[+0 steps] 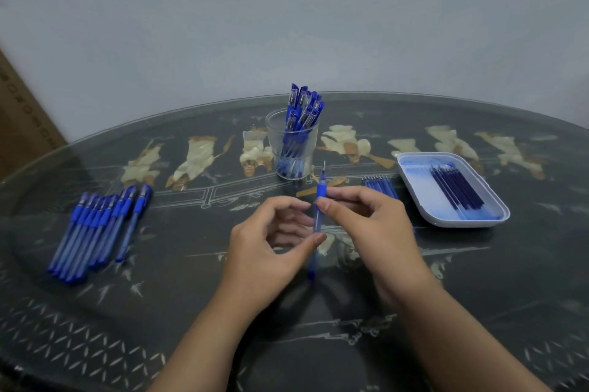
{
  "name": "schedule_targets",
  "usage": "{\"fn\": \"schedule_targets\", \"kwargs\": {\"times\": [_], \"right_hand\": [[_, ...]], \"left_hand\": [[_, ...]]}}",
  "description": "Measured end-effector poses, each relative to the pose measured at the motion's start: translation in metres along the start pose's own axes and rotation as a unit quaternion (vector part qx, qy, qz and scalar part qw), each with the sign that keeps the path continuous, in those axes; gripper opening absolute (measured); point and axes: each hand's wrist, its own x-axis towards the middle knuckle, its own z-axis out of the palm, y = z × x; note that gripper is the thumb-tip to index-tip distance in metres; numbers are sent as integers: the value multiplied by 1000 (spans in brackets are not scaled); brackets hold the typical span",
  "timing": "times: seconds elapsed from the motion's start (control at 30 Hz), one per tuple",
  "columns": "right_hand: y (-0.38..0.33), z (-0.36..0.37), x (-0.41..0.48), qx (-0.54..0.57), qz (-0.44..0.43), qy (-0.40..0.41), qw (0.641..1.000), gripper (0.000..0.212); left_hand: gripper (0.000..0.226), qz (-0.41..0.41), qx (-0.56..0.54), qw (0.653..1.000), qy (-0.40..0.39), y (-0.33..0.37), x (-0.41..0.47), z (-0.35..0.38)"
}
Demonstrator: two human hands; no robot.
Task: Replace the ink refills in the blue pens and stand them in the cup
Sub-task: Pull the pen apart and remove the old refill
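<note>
An uncapped blue pen [319,197] stands nearly upright above the table's middle, tip pointing up. My right hand [373,222] pinches it just below the blue grip section. My left hand [271,241] pinches the clear barrel lower down between thumb and fingers. Behind them a clear glass cup [291,146] holds several capped blue pens standing on end. A row of several capped blue pens [95,229] lies on the left of the table. A white tray [417,194] on the right holds several dark ink refills [455,189].
A small bunch of blue refills [381,186] lies between my right hand and the tray. The round, dark, glass-topped table [191,296] has inlaid figures. A pale wall stands behind it, and a brown cardboard box [22,111] is at the far left.
</note>
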Motion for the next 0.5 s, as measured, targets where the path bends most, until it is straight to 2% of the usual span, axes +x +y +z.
{"fn": "schedule_targets", "kwargs": {"times": [0.13,0.33,0.5], "right_hand": [[-1,2,-1,28,12,2,1000,18],[-8,-6,3,82,12,25,996,12],[-12,-14,8,200,27,29,979,14]], "left_hand": [[37,-39,-24,999,0,-3,2,-1],[36,-2,40,999,-13,-4,2,-3],[33,25,60,998,-16,-4,2,-4]]}}
